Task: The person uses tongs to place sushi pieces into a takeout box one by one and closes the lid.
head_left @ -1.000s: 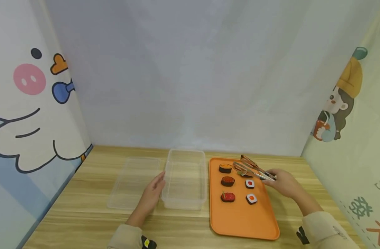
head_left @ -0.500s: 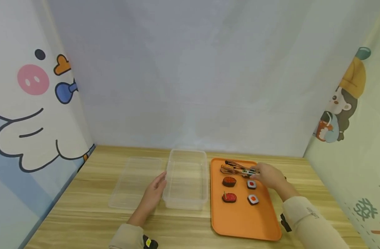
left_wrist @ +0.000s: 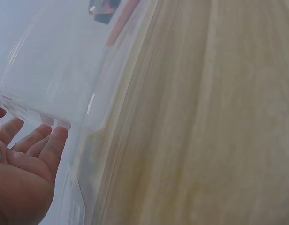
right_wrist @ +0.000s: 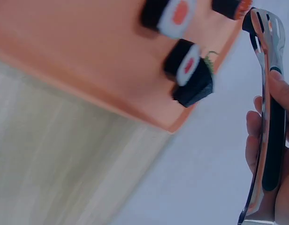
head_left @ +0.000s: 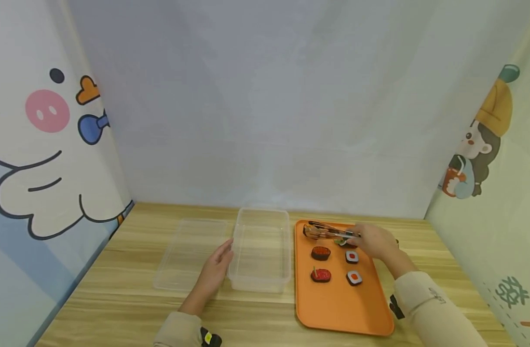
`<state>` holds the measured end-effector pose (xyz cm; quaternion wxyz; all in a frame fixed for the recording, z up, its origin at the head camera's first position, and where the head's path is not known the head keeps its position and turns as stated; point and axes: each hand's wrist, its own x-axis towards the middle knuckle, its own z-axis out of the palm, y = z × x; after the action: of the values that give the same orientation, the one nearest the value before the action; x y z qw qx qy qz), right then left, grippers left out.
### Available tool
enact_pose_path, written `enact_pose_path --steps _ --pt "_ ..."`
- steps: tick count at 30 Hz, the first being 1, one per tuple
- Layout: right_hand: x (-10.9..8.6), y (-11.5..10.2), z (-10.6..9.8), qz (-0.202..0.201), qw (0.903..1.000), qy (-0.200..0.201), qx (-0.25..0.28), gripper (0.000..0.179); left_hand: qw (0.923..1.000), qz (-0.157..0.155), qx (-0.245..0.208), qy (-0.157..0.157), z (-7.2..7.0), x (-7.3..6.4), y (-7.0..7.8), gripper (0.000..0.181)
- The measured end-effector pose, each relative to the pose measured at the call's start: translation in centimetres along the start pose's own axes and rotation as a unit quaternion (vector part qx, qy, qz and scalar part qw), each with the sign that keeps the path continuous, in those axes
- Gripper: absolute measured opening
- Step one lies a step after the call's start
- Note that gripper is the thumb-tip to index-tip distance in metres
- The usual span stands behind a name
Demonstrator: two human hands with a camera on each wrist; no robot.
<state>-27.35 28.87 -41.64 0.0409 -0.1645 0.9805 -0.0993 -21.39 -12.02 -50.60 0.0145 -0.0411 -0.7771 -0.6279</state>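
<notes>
My right hand [head_left: 375, 241] grips metal tongs [right_wrist: 271, 112] with dark handle grips. Their slotted heads lie around a dark-sided sushi piece [right_wrist: 249, 22] at the far left corner of the orange tray [head_left: 343, 311]; in the head view the tongs mostly cover it. My left hand [head_left: 214, 270] rests against the left wall of a clear plastic box [head_left: 260, 250], its fairly straight fingertips [left_wrist: 60, 133] right at the wall below the rim. Nearer on the tray are a roe-topped sushi [head_left: 320, 253], a red-topped sushi [head_left: 320, 275] and two white-faced rolls, a farther roll [head_left: 352, 257] and a nearer roll [head_left: 354, 277].
A flat clear lid [head_left: 188, 255] lies on the wooden table [head_left: 256, 318] left of the box. Another sushi piece [head_left: 345, 243] sits partly hidden beneath the tongs and right hand. A pale curtain [head_left: 265, 120] hangs behind the table, with printed curtains at both sides.
My right hand has carried the tongs left and down over the tray's far end, and their heads have come round the far left sushi. My left hand stays at the box.
</notes>
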Motion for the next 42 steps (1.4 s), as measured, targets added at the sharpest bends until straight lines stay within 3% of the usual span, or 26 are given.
enact_pose_path --steps 9,17,25,30,42 --pt "1.5 -2.8 -2.4 -0.078 0.9959 0.047 0.004 0.037 0.9999 0.000 -0.014 -0.007 0.0 -0.1 0.1 0.046" --pt "3.9 -7.3 -2.4 -0.085 0.9950 0.049 -0.021 0.036 1.0000 0.001 -0.007 -0.002 -0.2 0.0 0.0 0.046" --pt "7.0 -11.0 -0.7 -0.083 0.9956 0.002 -0.042 0.038 0.9998 0.008 -0.014 0.007 -0.1 0.0 0.0 0.044" --pt "8.4 -12.3 0.3 -0.090 0.9940 -0.019 -0.060 0.030 0.9999 0.000 -0.015 0.008 0.2 -0.1 0.1 0.044" --pt "9.8 -14.5 1.0 -0.073 0.9907 -0.062 -0.096 0.034 0.9998 -0.009 -0.002 0.016 0.2 -0.2 0.1 0.046"
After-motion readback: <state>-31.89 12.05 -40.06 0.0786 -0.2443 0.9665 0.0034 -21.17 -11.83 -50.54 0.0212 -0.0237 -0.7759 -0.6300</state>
